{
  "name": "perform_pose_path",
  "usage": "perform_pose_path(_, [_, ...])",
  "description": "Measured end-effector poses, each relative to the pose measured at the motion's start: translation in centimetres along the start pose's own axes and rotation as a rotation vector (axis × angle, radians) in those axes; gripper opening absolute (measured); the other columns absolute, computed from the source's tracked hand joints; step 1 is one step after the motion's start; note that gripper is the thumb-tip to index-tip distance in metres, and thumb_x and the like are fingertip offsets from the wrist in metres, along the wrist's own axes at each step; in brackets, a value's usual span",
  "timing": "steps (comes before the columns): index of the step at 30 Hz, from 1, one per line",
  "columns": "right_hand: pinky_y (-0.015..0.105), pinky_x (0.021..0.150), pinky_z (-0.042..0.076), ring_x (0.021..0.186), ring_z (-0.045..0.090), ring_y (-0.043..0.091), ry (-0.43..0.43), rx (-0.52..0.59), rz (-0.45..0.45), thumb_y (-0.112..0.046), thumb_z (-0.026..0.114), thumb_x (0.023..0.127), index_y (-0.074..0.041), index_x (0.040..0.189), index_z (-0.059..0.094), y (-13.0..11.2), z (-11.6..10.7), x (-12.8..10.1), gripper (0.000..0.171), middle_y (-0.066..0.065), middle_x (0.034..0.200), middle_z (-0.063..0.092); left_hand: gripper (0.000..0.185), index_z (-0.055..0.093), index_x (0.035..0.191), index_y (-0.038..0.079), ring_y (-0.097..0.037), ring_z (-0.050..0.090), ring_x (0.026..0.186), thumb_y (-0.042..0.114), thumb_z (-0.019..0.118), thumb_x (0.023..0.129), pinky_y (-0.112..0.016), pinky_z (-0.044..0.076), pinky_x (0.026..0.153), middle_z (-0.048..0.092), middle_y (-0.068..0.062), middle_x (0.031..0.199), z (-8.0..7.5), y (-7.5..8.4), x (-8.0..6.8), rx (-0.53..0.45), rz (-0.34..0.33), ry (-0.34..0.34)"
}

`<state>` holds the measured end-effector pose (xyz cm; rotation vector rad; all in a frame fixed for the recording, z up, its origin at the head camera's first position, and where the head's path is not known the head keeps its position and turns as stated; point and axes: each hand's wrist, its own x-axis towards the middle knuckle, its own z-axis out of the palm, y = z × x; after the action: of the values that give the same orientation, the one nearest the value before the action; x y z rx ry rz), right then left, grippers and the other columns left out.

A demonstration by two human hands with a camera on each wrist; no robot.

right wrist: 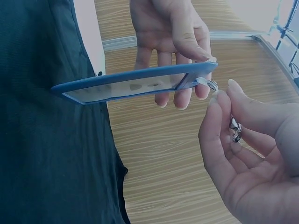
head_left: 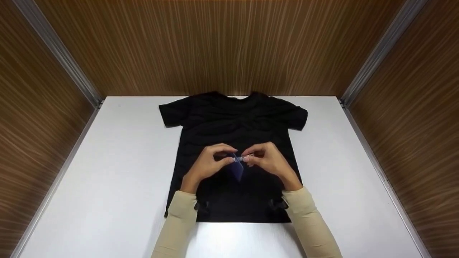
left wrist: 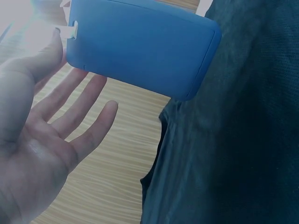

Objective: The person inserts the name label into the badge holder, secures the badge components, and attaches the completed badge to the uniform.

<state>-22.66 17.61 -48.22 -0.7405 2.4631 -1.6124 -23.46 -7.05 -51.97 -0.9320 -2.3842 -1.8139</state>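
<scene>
A blue badge holder (head_left: pixel 237 172) hangs above a black T-shirt (head_left: pixel 233 129). My left hand (head_left: pixel 209 163) pinches it at its slotted end, thumb and fingers close to the short clear strap (right wrist: pixel 202 81). In the left wrist view the plain blue back of the badge holder (left wrist: pixel 145 46) shows, and the other fingers of that hand (left wrist: pixel 42 140) spread loosely. My right hand (head_left: pixel 270 159) pinches the strap's other end between thumb and forefinger. A metal clip (right wrist: pixel 235 129) shows between its fingers, partly hidden. Seen nearly edge-on in the right wrist view, the badge holder has a pale insert.
The T-shirt lies spread on a white table (head_left: pixel 118 161), collar at the far edge. Brown wood-grain panels (head_left: pixel 222 46) enclose the back and both sides, with metal rails (head_left: pixel 57 50) in the corners. Beige sleeves (head_left: pixel 308 215) cover both forearms.
</scene>
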Motion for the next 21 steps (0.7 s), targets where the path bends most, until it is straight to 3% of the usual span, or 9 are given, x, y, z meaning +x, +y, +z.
perform_pose_path(5, [0.026,0.066,0.060,0.068,0.068,0.009,0.020,0.033,-0.014,-0.005,0.080,0.088,0.003,0.098,0.077,-0.13,0.17,0.01,0.013,0.023,0.086,0.075,0.027,0.076,0.118,0.005,-0.036,0.069,0.111,0.015,0.076,0.094,-0.060,0.055,0.097,0.074,-0.011,0.117,0.14,-0.05,-0.04,0.008,0.030,0.006])
perform_pose_path(10, [0.024,0.067,0.060,0.069,0.070,0.008,0.043,0.066,0.002,-0.003,0.082,0.085,0.004,0.095,0.074,-0.30,0.46,0.00,0.015,0.024,0.085,0.074,0.028,0.076,0.118,0.003,-0.044,0.068,0.108,0.016,0.077,0.093,-0.061,0.055,0.094,0.074,-0.011,0.116,0.25,-0.24,-0.01,0.000,0.053,0.003])
perform_pose_path(21, [0.018,0.066,0.056,0.070,0.066,0.009,0.067,0.023,-0.036,0.000,0.081,0.085,0.005,0.098,0.077,-0.43,0.68,0.07,0.015,0.023,0.091,0.075,0.022,0.078,0.111,0.010,-0.030,0.071,0.103,0.021,0.078,0.093,-0.061,0.056,0.093,0.074,-0.007,0.106,0.10,-0.28,0.00,0.004,0.067,0.016])
